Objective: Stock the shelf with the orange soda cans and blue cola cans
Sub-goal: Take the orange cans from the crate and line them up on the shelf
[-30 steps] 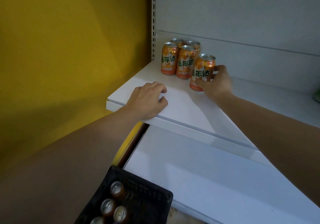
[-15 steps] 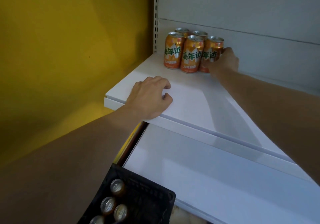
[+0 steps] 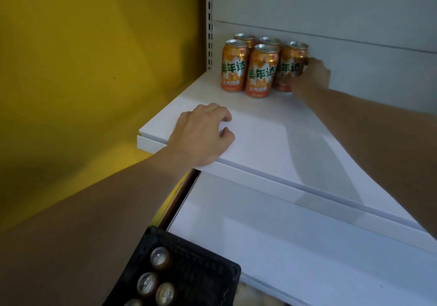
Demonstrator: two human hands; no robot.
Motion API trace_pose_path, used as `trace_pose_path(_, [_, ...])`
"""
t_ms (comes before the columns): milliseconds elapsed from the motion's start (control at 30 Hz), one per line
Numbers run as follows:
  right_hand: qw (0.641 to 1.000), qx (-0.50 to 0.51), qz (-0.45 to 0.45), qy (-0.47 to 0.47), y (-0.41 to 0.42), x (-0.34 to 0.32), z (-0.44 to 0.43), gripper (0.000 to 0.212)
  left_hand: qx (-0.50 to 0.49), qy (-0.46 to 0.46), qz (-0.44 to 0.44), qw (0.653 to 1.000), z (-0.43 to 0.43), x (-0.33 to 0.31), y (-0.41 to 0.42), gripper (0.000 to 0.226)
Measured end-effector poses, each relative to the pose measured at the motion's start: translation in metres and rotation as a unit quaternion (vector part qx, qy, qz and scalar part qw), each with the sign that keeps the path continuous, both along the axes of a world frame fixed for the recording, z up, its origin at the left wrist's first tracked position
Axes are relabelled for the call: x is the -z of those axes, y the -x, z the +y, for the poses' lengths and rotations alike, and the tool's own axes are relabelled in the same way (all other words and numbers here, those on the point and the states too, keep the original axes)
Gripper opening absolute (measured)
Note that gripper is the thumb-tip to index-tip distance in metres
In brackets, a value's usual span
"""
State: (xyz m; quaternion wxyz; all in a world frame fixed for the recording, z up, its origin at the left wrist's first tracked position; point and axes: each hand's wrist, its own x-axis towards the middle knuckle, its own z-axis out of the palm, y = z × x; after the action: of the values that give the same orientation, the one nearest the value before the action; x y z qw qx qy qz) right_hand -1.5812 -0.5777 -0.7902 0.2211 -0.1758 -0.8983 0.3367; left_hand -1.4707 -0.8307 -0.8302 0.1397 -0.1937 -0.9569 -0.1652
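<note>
Nearest, 6 o'clock: black crate [image 3: 201, 279], slotted plastic, far corner overlapping the lower shelf's front edge in view. Four silver can tops [image 3: 147, 283] along its 9 o'clock side, upright, packed close. Sides mostly hidden.

Next out: lower shelf [image 3: 307, 246], white, front edge slanting from 6 toward 4 o'clock. Broad bare surface behind that edge, reaching back under the shelf above.

Above it: upper shelf [image 3: 272, 144], white, front lip slanting from 9 toward 4 o'clock. Left side edge alongside the yellow wall [image 3: 82, 69]; touching or apart, cannot tell.

Left hand [image 3: 201, 135] resting on the upper shelf near the front-left corner. Wrist across the lip, fingers curled under, thumb tucked, nothing held.

Bare white surface from the left hand toward 12 o'clock as far as the cans. Wider bare stretch toward 3 o'clock, partly under the right forearm.

Far, 12 o'clock: four orange soda cans [image 3: 260, 71], upright, two-by-two block in the back-left corner. Close to the slotted upright [image 3: 209, 21] and the grey back panel [image 3: 343, 10].

Held can [image 3: 292, 64] upright at the block's 3 o'clock, just beside the front-right can; touching or not, cannot tell. Base down on the shelf. Right hand [image 3: 312, 78] wrapped round its 3 o'clock side, fingers curled on it.

Bare strip of shelf along the back panel at 3 o'clock of the right hand.
</note>
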Motion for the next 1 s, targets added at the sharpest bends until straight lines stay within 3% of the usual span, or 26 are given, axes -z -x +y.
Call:
trace_pose_path(200, [1.000, -0.012, -0.010, 0.019, -0.003, 0.003, 0.001, 0.059, 0.000, -0.003, -0.003, 1.000, 0.001, -0.001, -0.001, 0.035])
trace_pose_path(367, [0.996, -0.003, -0.046, 0.071, -0.017, 0.012, -0.003, 0.085, 0.000, -0.005, -0.010, 1.000, 0.001, -0.003, -0.002, 0.034])
trace_pose_path(600, [0.995, -0.031, -0.061, 0.078, -0.048, 0.019, -0.008, 0.077, -0.009, -0.012, -0.008, 1.000, 0.000, -0.002, -0.002, 0.031])
trace_pose_path(900, [0.989, -0.118, -0.063, 0.056, -0.144, 0.020, -0.034, 0.075, -0.043, 0.004, -0.015, 0.999, 0.000, -0.002, -0.018, 0.034])
trace_pose_path(1000, [0.985, -0.167, -0.048, -0.012, -0.183, 0.020, -0.054, 0.070, -0.028, 0.000, -0.022, 0.999, -0.005, 0.007, -0.043, 0.040])
